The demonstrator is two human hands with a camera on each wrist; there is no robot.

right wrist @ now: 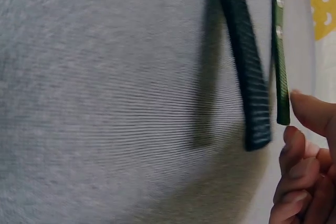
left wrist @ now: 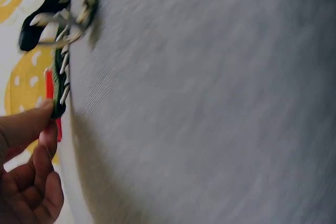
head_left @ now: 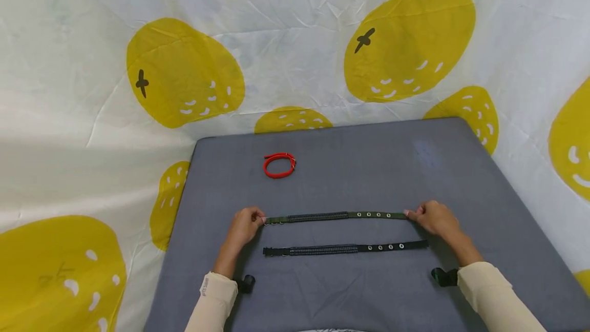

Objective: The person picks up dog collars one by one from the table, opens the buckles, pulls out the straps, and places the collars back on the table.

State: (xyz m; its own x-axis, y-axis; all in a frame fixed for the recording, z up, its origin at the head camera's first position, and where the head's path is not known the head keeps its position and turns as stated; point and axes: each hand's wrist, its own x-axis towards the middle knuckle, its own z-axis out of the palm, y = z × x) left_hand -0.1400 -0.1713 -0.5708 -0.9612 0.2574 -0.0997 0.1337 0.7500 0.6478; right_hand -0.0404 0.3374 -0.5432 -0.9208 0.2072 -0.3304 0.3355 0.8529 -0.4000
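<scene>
A green dog collar (head_left: 318, 216) with a dark ribbed middle and several metal eyelets stretches left to right over the grey table. Its ringed end is pinched between the thumb and finger of my left hand (head_left: 246, 224). At the plain strap end, my right hand (head_left: 435, 216) has its thumb and fingertip; the right wrist view shows this green tip (right wrist: 283, 114) right at them. Nearer to me lies a matching black dog collar (head_left: 322, 250), straight and parallel to the green one. In the left wrist view, metal rings (left wrist: 64, 69) show along the green strap.
A red collar (head_left: 279, 174), closed in a loop, lies toward the back of the grey table (head_left: 369, 168). Behind and beside the table hangs a white cloth (head_left: 295, 50) printed with yellow fruit. Dark wrist devices (head_left: 444, 276) sit near both sleeves.
</scene>
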